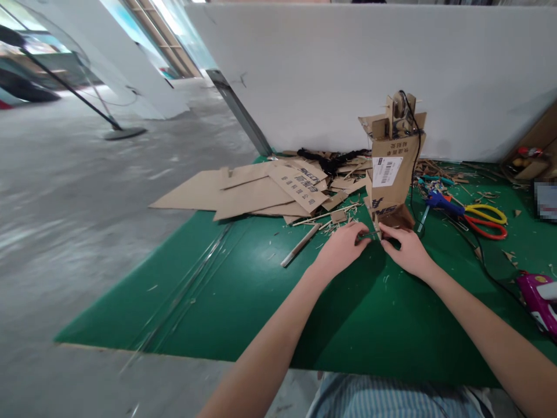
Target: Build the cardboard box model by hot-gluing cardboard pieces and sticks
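Observation:
A tall cardboard structure (394,168) stands upright on the green tabletop (261,313), with a white label on its side and a black wire hanging from its top. At its lower front corner, my right hand (404,247) pinches the edge of a narrow cardboard flap. My left hand (346,244) is closed at the left of the same corner, its fingertips around a thin, slender piece that reaches the flap. That piece is too small to identify. Both hands are close together, just above the table. The lower part of the structure is partly hidden behind my right hand.
Flat cardboard sheets (256,191) and scraps lie to the left. A grey strip (300,245) rests near my left hand. To the right are scissors (487,220), a blue glue gun (446,203) and a purple device (537,299). A white panel (348,75) borders the back.

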Available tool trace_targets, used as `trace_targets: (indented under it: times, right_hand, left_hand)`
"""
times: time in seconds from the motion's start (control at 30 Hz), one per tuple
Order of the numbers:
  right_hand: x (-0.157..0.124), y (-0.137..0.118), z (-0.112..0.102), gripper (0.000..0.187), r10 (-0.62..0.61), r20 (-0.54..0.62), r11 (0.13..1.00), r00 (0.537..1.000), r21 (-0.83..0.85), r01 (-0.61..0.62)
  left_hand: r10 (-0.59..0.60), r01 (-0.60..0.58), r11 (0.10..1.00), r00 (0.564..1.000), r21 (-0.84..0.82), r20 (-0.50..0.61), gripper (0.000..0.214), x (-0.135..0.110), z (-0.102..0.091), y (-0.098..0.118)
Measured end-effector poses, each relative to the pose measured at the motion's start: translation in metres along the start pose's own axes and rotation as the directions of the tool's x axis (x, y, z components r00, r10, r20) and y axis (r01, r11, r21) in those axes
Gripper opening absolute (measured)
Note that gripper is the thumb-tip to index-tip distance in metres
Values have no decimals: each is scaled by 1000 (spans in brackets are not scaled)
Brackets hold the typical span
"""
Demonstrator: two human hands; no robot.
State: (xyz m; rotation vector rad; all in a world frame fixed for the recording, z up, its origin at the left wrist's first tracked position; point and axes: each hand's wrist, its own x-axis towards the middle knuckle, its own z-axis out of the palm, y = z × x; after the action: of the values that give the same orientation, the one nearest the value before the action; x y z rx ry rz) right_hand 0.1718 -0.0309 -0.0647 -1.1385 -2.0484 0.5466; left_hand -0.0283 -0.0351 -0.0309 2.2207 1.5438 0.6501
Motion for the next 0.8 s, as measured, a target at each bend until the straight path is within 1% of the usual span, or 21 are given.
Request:
trace_targets:
  times: [0.17,0.27,0.43,0.6,0.8]
  right_hand:
    - [0,1,0,46,-15,29,1000,999,-3,15]
    - [0,2,1,46,-27,31,1000,999,0,27]
    - [1,4,1,45,-24,34,999,999,-36,26]
    - [1,5,1,44,-28,43,999,999,-40,30]
    - [0,7,3,45,-44,26,998,999,-53,46]
  left_hand:
    - [-7,7,1000,1000,7,-28,15,0,-1,-1]
    - [-3,3,1000,999,-2,-47,16,1,2,-1]
    - [7,-11,998,998,-67,-68,16,1,7,-1]
    - [23,-28,998,996,-59,-82,18,4,12,1]
    - [55,-60,997,995,-54,-87,20,8,16,5]
